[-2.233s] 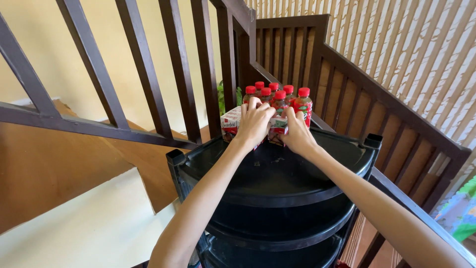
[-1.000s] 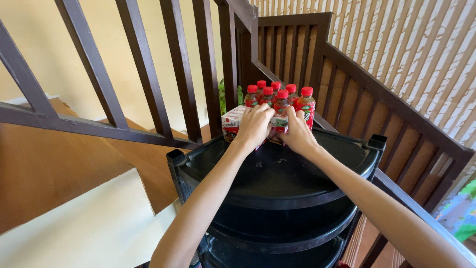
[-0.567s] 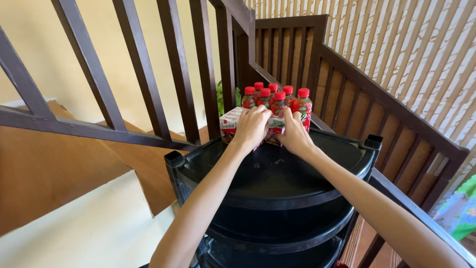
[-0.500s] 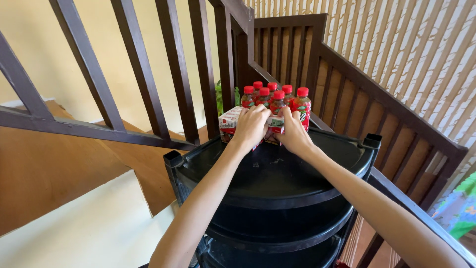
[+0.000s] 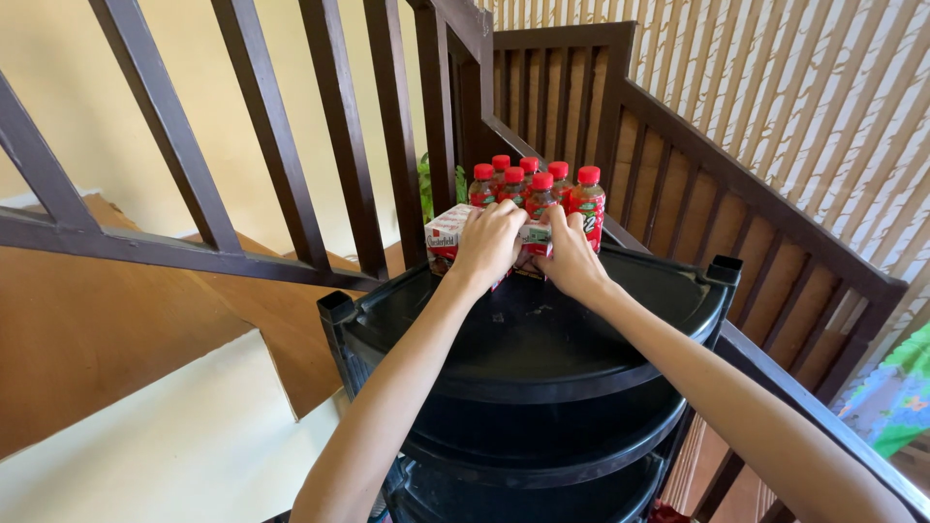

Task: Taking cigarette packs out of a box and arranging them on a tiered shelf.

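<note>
Setting: top tier of a black plastic rounded shelf rack point(image 5: 542, 339), standing on a stair landing between dark brown wooden banister rails point(image 5: 397, 126); yellow wall to the left, ribbed pale panelling to the right.

Item: wrapped pack of small red-capped, red-labelled bottles point(image 5: 528, 199) — at the far edge of the top tier, against the rails. Bottles upright, caps up; the pack's long axis runs left to right.

Left hand point(image 5: 487, 242): grip closed over the pack's near left side.

Right hand point(image 5: 567, 260): fingers curled onto the near right side — grip closed on the pack.
</note>
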